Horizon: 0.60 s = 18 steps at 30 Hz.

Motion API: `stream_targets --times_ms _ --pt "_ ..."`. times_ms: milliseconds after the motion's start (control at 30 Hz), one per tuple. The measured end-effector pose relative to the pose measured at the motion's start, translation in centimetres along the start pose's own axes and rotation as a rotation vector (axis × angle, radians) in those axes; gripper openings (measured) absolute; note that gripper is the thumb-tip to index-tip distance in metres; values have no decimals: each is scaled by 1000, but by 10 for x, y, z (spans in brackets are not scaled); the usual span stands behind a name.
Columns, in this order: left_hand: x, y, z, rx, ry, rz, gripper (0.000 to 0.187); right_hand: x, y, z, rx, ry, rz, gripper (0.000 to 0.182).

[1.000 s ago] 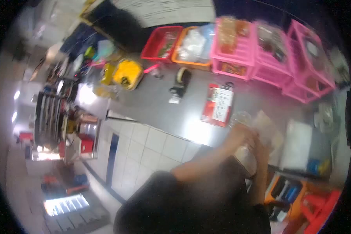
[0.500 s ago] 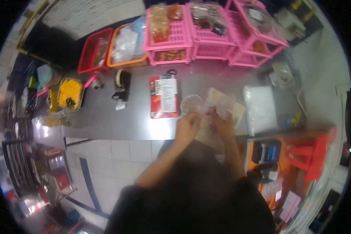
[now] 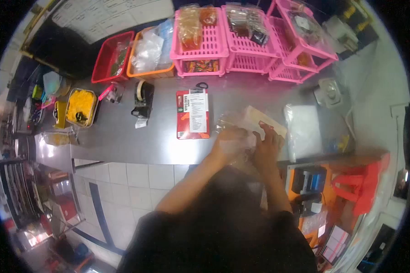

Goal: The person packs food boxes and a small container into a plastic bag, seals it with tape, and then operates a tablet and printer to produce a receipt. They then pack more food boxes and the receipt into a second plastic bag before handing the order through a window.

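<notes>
My left hand (image 3: 231, 140) is closed on a crumpled clear plastic bag (image 3: 226, 120) near the counter's front edge. Close beside it, my right hand (image 3: 267, 144) has its fingers bent over the same clear plastic and a pale flat sheet or packet (image 3: 256, 117); what its fingertips pinch is too small to tell. A red pack with a white printed label (image 3: 196, 113) lies flat to the left of both hands. To their right lies a stack of clear plastic bags (image 3: 304, 129).
Pink tiered baskets (image 3: 200, 50), a red basket (image 3: 98, 70) and an orange basket (image 3: 152, 74) line the back of the metal counter (image 3: 159, 141). A tape dispenser (image 3: 142, 102), scissors (image 3: 202, 85) and a tub of yellow food (image 3: 82, 107) stand nearer. A white device (image 3: 329, 93) is at right.
My left hand has moved right, closer to my right hand. My right hand has shifted slightly right, and the clear plastic between them has changed shape.
</notes>
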<state>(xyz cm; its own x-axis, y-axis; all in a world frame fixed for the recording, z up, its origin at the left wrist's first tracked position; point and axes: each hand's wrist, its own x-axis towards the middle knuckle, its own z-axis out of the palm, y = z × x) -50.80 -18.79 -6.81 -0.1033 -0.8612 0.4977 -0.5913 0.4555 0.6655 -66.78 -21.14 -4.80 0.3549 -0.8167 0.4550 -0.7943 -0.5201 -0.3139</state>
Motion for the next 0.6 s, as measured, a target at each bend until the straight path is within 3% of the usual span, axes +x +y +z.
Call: stream_targets --times_ms 67,100,133,167,233,300,367,433,467,533,567,600 --pt "-4 -8 11 -25 -53 -38 21 1 9 0 -258 -53 -255 21" --pt "-5 -11 16 -69 -112 -64 23 5 10 -5 -243 -52 -265 21" --pt "-1 0 11 -220 -79 -261 27 12 10 -13 -234 -99 -320 19" --pt "0 8 5 -215 -71 -265 27 17 12 -18 -231 -146 -374 17" --pt "0 20 2 -518 25 -448 25 17 16 -19 -215 -169 -385 17" --pt "-7 19 11 -464 72 -546 25 13 15 -18 -203 -192 -386 17" --pt "-13 9 18 -409 128 -651 25 9 10 -16 -189 -68 -300 19" --pt "-8 -4 16 -481 -75 -570 23 18 11 -20 -164 -134 -370 22" --pt "-3 -9 14 -481 -71 -576 23 22 12 -22 -143 -189 -431 24" --pt "9 -14 7 -819 -282 -902 23 18 26 -17 -125 -190 -472 28" --pt "8 -19 9 -821 -279 -898 23 17 30 -15 -111 -190 -510 32" --pt "7 -23 10 -698 -344 -690 24 16 31 -14 -113 -190 -511 32"
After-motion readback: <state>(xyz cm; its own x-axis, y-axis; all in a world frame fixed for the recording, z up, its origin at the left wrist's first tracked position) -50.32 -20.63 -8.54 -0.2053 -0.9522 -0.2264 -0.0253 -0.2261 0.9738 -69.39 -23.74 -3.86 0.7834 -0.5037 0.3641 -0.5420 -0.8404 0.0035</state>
